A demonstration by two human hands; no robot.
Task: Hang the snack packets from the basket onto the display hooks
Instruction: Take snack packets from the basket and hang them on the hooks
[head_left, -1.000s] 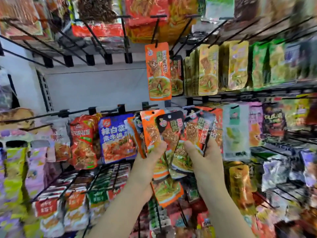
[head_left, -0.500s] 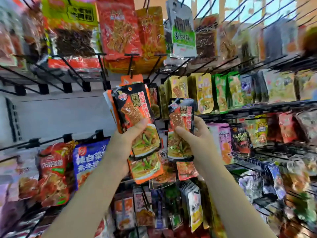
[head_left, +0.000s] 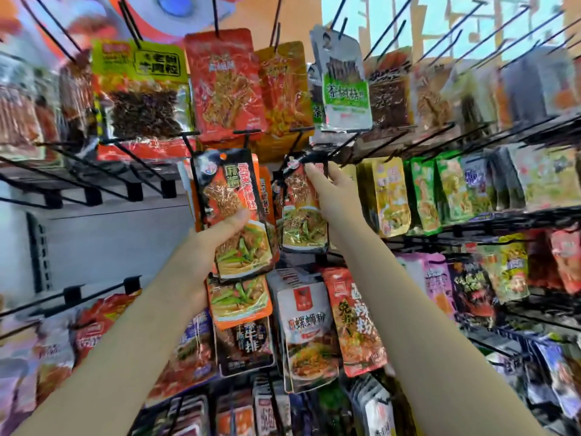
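Shop, snack packets on display hooks

Both arms are reaching up toward twelve o'clock. The left hand is gripping with its thumb pressing in front. The right hand, at its three o'clock, is pinching with curled fingers.

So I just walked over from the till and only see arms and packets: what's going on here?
A person is stocking a snack rack. The left hand grips a fanned stack of orange-and-black packets. The right hand pinches a single matching packet by its top, raised to a black display hook in the middle row. Whether it is threaded onto the hook cannot be told.
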